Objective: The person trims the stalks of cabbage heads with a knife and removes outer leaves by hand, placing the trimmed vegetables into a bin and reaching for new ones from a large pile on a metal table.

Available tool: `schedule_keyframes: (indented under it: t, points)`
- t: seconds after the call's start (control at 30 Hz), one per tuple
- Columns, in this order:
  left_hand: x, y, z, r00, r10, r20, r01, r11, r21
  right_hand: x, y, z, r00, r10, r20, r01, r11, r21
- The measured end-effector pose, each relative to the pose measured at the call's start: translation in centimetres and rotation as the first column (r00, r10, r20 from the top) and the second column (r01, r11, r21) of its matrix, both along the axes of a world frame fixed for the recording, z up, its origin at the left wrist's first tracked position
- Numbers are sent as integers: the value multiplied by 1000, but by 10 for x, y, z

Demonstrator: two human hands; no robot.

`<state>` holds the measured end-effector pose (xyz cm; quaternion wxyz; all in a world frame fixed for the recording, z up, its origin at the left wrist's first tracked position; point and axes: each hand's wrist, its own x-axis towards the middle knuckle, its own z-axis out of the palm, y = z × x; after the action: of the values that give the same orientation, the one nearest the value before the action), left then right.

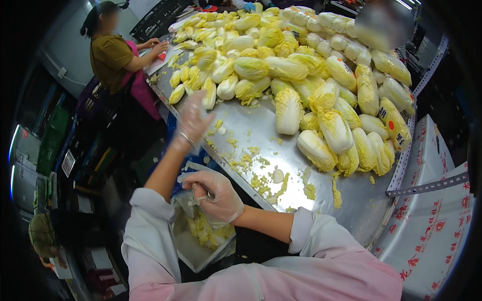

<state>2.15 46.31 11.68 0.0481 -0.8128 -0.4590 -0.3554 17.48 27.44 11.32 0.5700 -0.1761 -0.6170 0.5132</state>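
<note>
My left hand (194,119), in a clear plastic glove and blurred, reaches over the near left edge of the metal table (260,122). Its fingers look spread, and nothing shows in them. Just beyond it lie small napa cabbages (209,93). My right hand (222,197), also gloved, grips the rim of a clear plastic bag (192,256) below the table edge. Yellow cabbage leaves (211,231) lie inside the bag. Larger napa cabbages (289,111) are heaped across the table. Leaf scraps (244,161) litter the metal near me.
Plastic-wrapped cabbages (394,122) are piled at the right. A perforated metal strip (429,184) juts out beside white printed cartons (429,233). A co-worker (113,56) stands at the table's far left; another person's blue-gloved hand (249,6) shows at the back.
</note>
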Motion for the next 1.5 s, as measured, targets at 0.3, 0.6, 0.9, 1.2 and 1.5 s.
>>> schedule_keyframes:
  t: [0.3,0.6,0.9,1.2,1.5]
  points:
    - [166,25,-13,752,-27,-658,346,866,361,17,8,36,975,-83,-204,59,991,-120]
    - [168,14,-21,804,-165,-571,230,972,42,27,11,51,968,-161,-191,147,985,-90]
    - [53,-86,-15,200,229,953,646,700,-304,14,-5,43,998,70,-8,-69,997,32]
    - [-42,-280,-43,-115,454,883,262,872,-414,-10,-2,17,844,81,530,-165,980,112]
    - [-30,-370,-49,488,621,613,-390,783,-484,-29,-43,-17,598,-177,781,-420,761,494]
